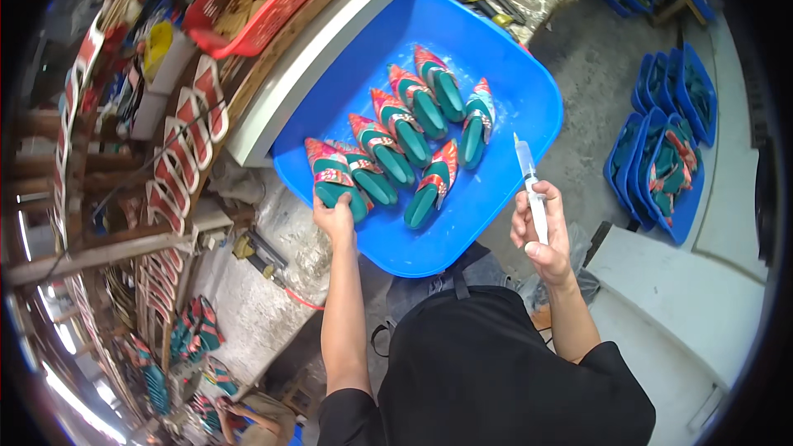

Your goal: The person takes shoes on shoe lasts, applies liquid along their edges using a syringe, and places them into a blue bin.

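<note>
A blue plastic tub (516,107) holds several green shoe lasts (447,92) with pointed red floral uppers and patterned straps. At the tub's near left corner, my left hand (334,220) is closed on the heel end of one strapped shoe last (332,175), its pointed toe facing away. My right hand (545,239) is wrapped round a clear syringe (527,163) with its tip up, just outside the tub's right side. Thumb and fingers press along the syringe's white plunger. A single shoe last (431,185) lies closest to me inside the tub.
A pale machine or bench edge (306,49) borders the tub's left side, with a red basket (256,0) beyond. Racks of red-and-white pieces (186,136) stand left. Stacked blue tubs (661,157) rest at right near a white surface (669,289). Another person's arm (256,419) shows lower left.
</note>
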Tool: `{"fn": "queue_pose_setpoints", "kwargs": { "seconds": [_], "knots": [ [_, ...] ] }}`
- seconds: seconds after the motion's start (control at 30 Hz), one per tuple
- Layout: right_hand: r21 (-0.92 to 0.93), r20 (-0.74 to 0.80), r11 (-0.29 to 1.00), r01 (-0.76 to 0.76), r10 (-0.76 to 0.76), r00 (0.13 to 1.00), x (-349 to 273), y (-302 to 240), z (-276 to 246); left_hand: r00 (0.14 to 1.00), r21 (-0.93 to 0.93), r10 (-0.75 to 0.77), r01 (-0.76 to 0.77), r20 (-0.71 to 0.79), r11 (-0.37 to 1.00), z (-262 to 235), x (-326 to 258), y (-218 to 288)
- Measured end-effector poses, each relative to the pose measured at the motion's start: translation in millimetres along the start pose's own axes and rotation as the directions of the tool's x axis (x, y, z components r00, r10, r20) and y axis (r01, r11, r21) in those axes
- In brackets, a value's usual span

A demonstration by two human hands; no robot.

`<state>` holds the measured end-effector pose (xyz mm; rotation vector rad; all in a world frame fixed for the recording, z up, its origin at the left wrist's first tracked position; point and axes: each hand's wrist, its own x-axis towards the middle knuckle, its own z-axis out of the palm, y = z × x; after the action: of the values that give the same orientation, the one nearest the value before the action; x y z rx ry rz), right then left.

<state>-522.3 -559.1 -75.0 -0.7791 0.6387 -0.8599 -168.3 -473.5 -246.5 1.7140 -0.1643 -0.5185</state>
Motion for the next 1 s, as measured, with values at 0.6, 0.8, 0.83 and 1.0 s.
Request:
{"fn": "queue_pose_setpoints", "kwargs": {
  "seconds": [0.6,0.8,0.83,1.0],
  "knots": [
    [-0.158,0.455,0.965,-0.211,0.26,0.851,-17,135,247,0.944,-0.237,-0.047,-0.034,-0.327,0.971,-400,-91,-36],
    [-0.43,0.557,0.892,-0.143,0.386,0.735,-89,283,416,0.547,-0.556,-0.312,-0.363,-0.777,0.748,-734,-70,-106],
    [-0.481,0.601,0.872,-0.097,0.408,0.688,-98,310,437,0.451,-0.499,-0.289,-0.468,-0.845,0.729,-799,-68,-132],
    [-0.601,0.568,0.796,-0.076,0.492,0.659,-145,373,550,0.3,-0.605,-0.55,-0.587,-0.78,0.538,-1021,-13,-191]
  ]
}}
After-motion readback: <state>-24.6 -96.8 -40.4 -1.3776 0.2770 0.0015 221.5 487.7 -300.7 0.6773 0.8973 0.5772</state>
